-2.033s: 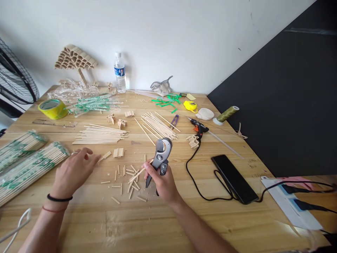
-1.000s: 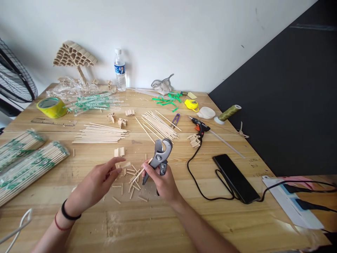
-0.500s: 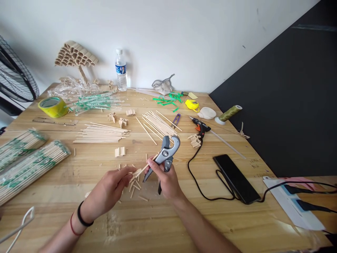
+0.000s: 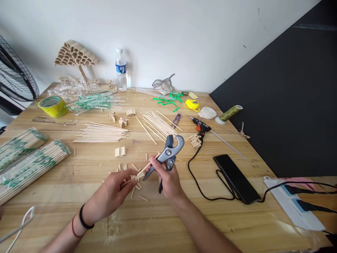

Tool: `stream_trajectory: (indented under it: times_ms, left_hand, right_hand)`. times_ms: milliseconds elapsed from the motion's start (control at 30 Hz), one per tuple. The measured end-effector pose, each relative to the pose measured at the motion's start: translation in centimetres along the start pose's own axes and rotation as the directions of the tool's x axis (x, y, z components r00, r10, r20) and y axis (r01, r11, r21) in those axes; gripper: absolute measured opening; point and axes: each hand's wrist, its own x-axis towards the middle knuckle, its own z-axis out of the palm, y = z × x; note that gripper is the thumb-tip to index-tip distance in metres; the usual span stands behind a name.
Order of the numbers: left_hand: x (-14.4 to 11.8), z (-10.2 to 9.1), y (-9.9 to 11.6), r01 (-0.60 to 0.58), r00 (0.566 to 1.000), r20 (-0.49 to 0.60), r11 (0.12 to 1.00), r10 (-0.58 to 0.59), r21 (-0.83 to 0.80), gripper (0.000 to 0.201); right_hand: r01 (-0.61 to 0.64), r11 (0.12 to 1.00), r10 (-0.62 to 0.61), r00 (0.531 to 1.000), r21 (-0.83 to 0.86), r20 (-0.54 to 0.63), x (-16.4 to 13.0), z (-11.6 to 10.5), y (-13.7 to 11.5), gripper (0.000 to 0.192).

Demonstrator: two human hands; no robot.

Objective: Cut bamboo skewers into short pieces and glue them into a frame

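Observation:
My right hand (image 4: 168, 179) is closed around a grey pipe cutter (image 4: 168, 153), whose hooked jaw points up and away from me. A thin wooden stick (image 4: 149, 166) runs along the cutter's left side, its upper end by my right thumb. The fingers of my left hand (image 4: 116, 189) are closed on the lower part of that stick. Short cut stick pieces (image 4: 137, 185) lie on the table under and between my hands. A small block of glued sticks (image 4: 120, 151) rests beyond my left hand.
Loose long sticks (image 4: 102, 133) lie in two piles. Wrapped stick bundles (image 4: 31, 165) are at left. A glue gun (image 4: 201, 125), its cord and a black phone (image 4: 236, 178) are at right. A water bottle (image 4: 121, 72) and a stick-built tree shape (image 4: 76, 54) stand at the back.
My left fingers have closed on the stick, which now shows in that hand. The cutter in my right hand has shifted slightly to the right.

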Motion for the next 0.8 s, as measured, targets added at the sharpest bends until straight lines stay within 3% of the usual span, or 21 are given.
stream_trajectory:
  times_ms: [300,800]
  left_hand:
    - [0.00,0.19,-0.21,0.092,0.994,-0.049,0.995,-0.093,-0.031,0.036]
    - [-0.07,-0.39,0.38,0.151,0.987,0.082,0.971,-0.138,-0.183,0.044]
  right_hand:
    - [0.012,0.996,-0.008,0.999,-0.086,0.053,-0.22,-0.06,0.04,0.024]
    - [0.057,0.976,-0.048,0.998,-0.208,0.046,-0.24,0.02,-0.31,0.022]
